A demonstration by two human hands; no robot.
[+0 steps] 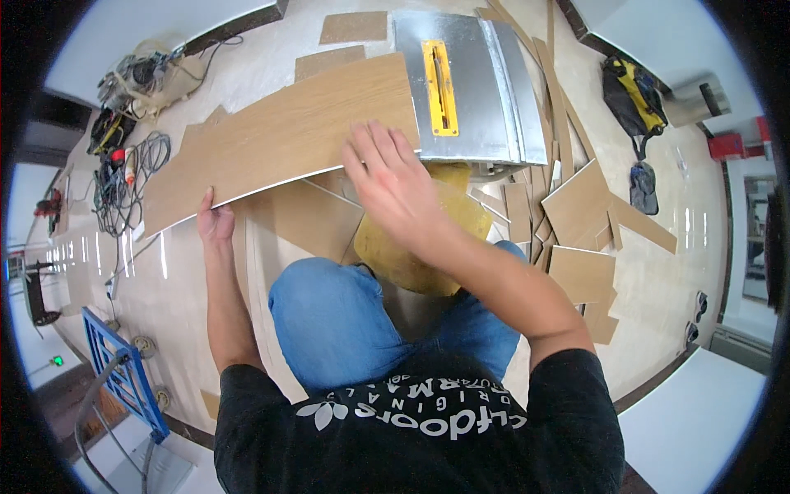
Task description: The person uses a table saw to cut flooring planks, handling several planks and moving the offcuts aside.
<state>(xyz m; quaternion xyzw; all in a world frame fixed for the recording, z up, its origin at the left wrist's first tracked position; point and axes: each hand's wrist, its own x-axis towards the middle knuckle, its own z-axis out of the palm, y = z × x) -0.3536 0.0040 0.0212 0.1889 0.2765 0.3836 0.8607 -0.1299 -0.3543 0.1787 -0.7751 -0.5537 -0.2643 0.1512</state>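
Observation:
A long light-brown wood-grain plank (288, 123) lies in front of me, its right end against the grey metal saw table (411, 90). My left hand (216, 221) grips the plank's near edge toward its left end, thumb on top and the other fingers hidden underneath. Across the top near the right end rests my right hand (383, 165), its fingers stretched out on the surface. A yellow slotted plate (440, 86) is set in the metal top, just right of the plank. I cannot make out whether the blade in its slot is turning.
Cut board pieces (580, 206) are heaped right of the saw, and more lie beneath the plank. A yellow object (420, 239) stands between my knees. Coiled cables (132, 181) lie left, near a compressor-like machine (152, 78). A black-and-yellow bag (634, 95) sits far right.

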